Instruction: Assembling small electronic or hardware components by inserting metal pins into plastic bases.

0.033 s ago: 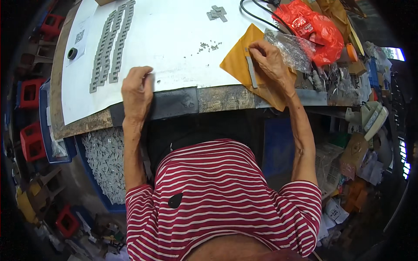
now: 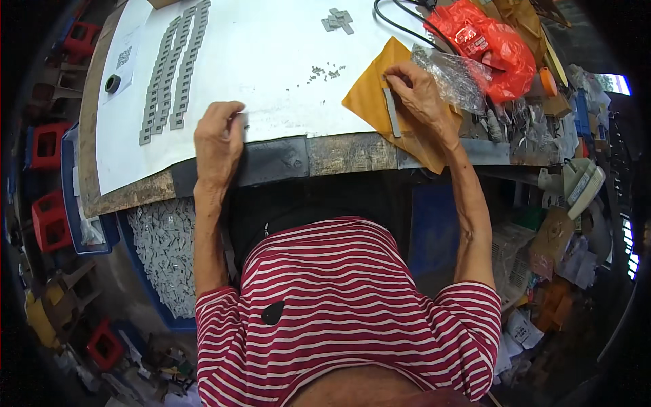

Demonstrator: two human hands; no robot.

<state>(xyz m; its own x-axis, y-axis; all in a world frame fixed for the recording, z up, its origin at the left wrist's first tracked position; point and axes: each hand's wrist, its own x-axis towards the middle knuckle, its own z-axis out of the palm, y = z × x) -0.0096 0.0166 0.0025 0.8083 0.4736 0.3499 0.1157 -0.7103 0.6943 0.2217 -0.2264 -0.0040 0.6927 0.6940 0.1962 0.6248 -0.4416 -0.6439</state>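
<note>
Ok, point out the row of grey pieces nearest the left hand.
The right row: its lower end lies closest to the left hand, while the middle row and left row lie farther left on the white sheet.

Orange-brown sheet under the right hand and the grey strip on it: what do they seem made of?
Orange-brown sheet: perhaps paper, matte; flat with pointed corners, though cloth is possible. Grey strip: likely metal, dull; straight edges, even grey, but plastic is possible.
</note>
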